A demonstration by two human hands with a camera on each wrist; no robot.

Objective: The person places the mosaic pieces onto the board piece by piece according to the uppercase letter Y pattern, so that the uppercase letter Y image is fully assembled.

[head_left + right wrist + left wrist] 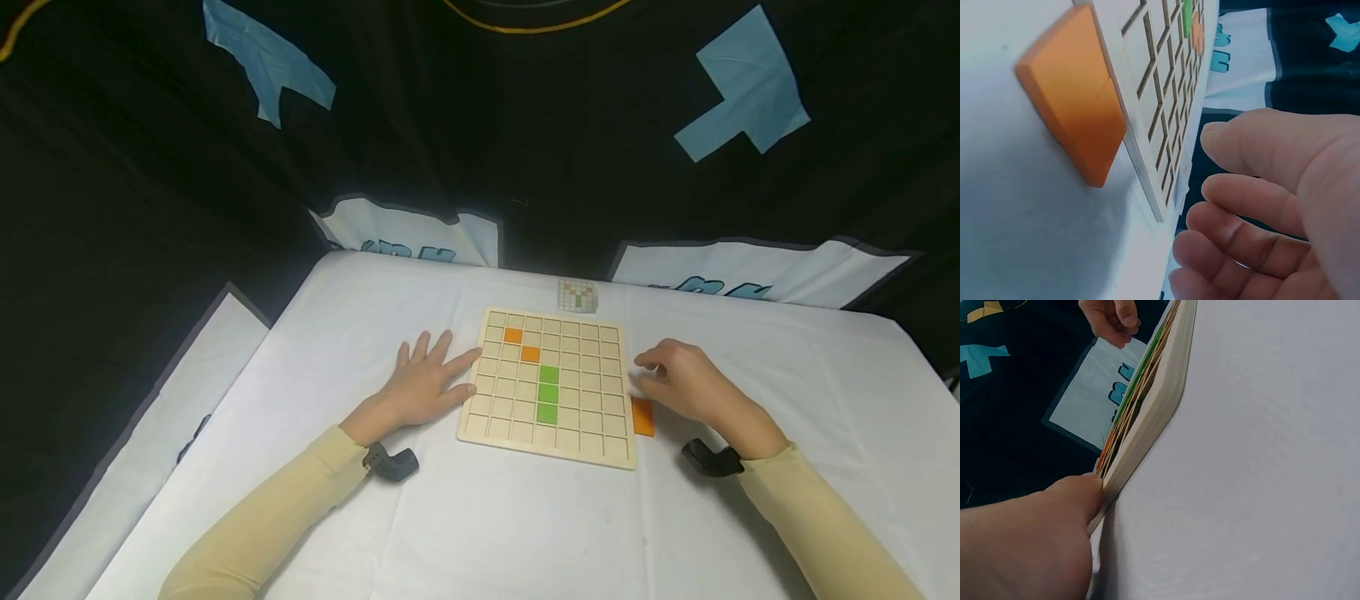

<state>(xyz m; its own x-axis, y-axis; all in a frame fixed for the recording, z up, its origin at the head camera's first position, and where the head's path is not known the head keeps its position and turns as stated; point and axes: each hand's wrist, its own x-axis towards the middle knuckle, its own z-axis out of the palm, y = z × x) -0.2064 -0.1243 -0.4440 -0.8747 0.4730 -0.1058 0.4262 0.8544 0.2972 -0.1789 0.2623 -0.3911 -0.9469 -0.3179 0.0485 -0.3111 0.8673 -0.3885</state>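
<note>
A pale wooden grid board (547, 455) lies flat on the white table. Set in its cells are two orange squares (530, 354) on a diagonal and a column of green squares (548, 393). My left hand (422, 387) lies at the board's left side, fingers spread, with thumb and index finger touching its edge. Against the right edge lies an orange piece (642, 417), longer than one cell; whether it is two tiles I cannot tell. My right hand (686, 379) hovers just above and beyond it, fingers loosely bent. In the right wrist view nothing shows between thumb (1235, 140) and fingers.
Behind the board lies a small clear card or packet (577, 297) with a printed grid pattern. A black curtain (510, 150) hangs beyond the table's far edge, with blue tape pieces (750, 87) on it. White printed sheets (765, 271) show along its bottom.
</note>
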